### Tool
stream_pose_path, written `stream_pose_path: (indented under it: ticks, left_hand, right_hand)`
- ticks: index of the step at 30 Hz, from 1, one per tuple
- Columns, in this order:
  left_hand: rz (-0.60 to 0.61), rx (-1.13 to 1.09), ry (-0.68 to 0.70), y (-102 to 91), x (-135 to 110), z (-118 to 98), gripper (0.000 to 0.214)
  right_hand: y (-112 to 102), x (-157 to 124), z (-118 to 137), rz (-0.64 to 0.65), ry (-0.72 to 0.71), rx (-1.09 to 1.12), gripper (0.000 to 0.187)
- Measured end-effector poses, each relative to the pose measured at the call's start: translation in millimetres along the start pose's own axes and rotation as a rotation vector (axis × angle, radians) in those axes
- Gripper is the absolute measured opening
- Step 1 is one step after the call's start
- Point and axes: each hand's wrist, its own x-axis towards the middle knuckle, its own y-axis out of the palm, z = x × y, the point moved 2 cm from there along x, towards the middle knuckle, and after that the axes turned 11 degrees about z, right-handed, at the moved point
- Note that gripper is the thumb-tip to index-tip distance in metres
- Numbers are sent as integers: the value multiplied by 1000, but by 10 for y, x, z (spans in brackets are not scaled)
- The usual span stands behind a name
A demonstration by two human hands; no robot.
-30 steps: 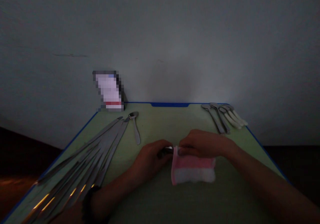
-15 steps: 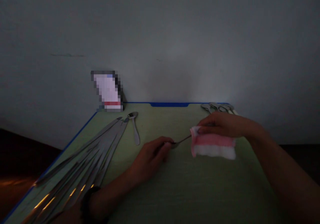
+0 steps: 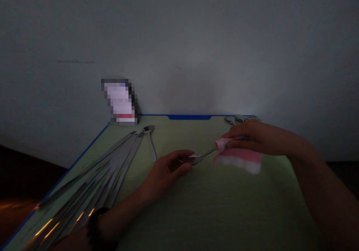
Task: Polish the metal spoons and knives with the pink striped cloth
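Observation:
Between my hands is a slim metal fork (image 3: pixel 198 159), its head toward the left and its handle running up to the right; dim light blurs its tines. My left hand (image 3: pixel 168 169) curls around the head end, thumb below and fingers above. My right hand (image 3: pixel 246 137) pinches a pink and white cloth (image 3: pixel 241 159) folded around the handle, whose far end is hidden. The cloth's loose edge hangs below my fingers. A small spoon (image 3: pixel 151 142) lies on the table left of my left hand.
Several long table knives (image 3: pixel 98 183) lie fanned out on the left of the pale green table (image 3: pixel 196 213). Several metal utensils (image 3: pixel 235 119) rest at the back right, partly behind my right hand. A pixelated phone (image 3: pixel 120 101) leans against the grey wall (image 3: pixel 179 38).
My left fingers have loosened a little, showing more of the fork's head. My right hand has tilted and bunched the cloth, and its hanging edge has shifted slightly left.

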Motion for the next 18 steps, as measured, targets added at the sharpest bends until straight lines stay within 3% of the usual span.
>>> stream_pose_path:
  ticks: [5, 9, 15, 18]
  left_hand:
    - [-26, 8, 28, 24, 10, 29, 43]
    - [13, 42, 54, 37, 15, 58, 45]
    - [102, 322, 83, 95, -48, 20, 42]
    - [58, 367, 104, 99, -46, -6, 36]
  right_hand:
    - [104, 83, -100, 198, 15, 66, 38]
    - [226, 229, -63, 230, -38, 70, 38]
    - [551, 517, 20, 305, -172, 118, 31]
    - [596, 571, 4, 255, -159, 138, 32]
